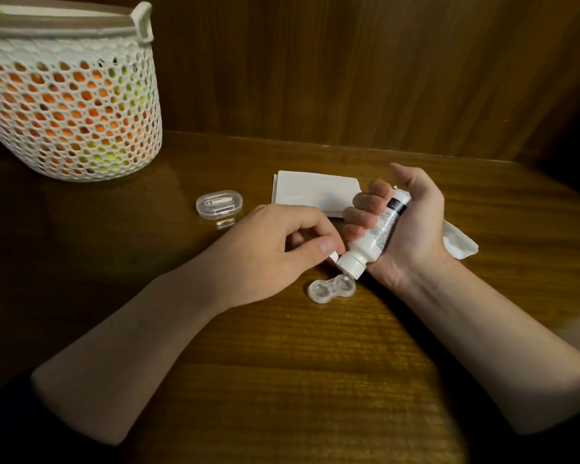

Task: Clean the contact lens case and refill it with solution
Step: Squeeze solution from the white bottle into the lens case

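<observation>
On desk (315,363), lens case (330,289) lies open, long axis left-right, directly beneath tilted solution bottle (374,234) gripped by right hand (406,226); cap (335,256) pinched by left hand (282,242); right nearer.

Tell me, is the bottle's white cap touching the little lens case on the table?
Cannot tell. In the head view the bottle's cap overlaps the lens case edge, hiding any gap or contact.

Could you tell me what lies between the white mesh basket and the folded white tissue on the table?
In the head view, a small clear oval plastic box sits on the wooden table between the white mesh basket and the folded white tissue.
</observation>
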The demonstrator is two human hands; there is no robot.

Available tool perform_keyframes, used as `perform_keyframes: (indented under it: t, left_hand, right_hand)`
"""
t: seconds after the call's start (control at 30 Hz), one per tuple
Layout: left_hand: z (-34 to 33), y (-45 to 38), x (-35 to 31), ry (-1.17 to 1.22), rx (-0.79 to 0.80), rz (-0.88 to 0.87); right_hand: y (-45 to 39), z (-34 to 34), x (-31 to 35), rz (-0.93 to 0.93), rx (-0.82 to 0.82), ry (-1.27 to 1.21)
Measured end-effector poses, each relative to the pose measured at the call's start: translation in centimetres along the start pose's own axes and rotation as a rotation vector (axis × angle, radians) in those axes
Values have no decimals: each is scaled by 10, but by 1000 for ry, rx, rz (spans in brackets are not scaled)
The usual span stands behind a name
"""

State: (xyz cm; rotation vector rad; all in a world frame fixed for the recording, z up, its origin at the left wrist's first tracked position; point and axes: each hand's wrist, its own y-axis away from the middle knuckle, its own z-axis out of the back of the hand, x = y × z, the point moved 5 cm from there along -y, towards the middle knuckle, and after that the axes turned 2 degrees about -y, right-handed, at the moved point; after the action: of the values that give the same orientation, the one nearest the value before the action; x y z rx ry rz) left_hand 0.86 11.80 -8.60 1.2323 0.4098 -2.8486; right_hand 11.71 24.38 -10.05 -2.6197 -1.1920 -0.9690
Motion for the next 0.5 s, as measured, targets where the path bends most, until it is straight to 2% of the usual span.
perform_keyframes:
  t: [0.5]
  left_hand:
    - [-1, 0, 1, 16, 1, 11]
  right_hand:
    - [1, -2, 1, 5, 12, 17]
